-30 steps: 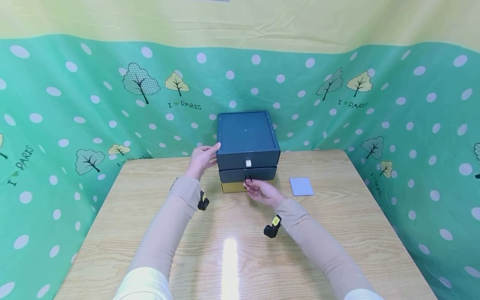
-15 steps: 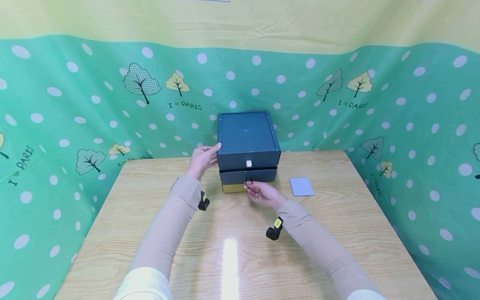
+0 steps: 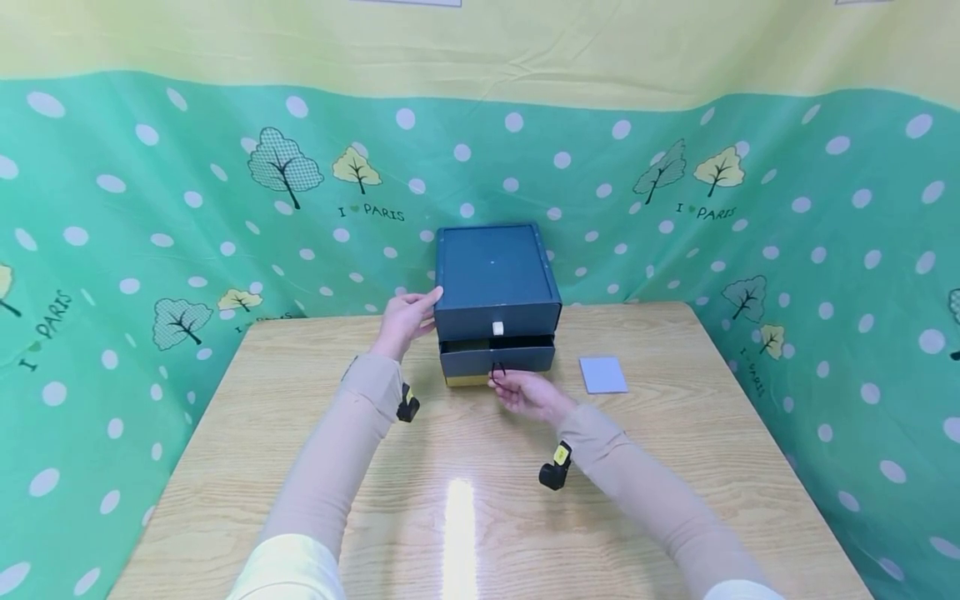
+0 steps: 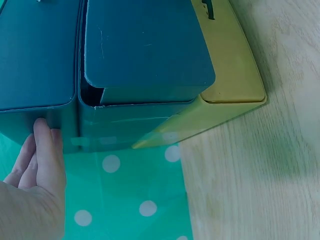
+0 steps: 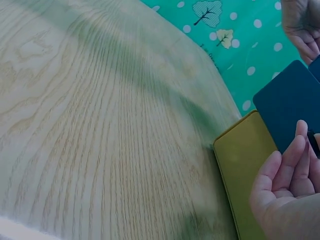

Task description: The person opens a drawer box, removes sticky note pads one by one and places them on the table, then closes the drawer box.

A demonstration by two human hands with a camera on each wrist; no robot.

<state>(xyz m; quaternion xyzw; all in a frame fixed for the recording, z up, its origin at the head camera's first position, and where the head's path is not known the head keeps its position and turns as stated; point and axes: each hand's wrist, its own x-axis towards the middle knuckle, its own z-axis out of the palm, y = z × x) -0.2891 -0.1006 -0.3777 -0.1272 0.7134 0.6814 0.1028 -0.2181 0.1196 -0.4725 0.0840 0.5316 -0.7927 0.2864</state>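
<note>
As the middle blue drawer sits part-way out between top blue box and yellow box on the bench, front facing us, long axis left-right, we see the right hand with fingers pinching its black loop, the left hand with straight fingers against the top blue box.

Shadow is hiding much inside the middle drawer; the right hand is covering part of the yellow drawer. The head view is cropping 2 sheets, the right wrist view a black loop.
</note>
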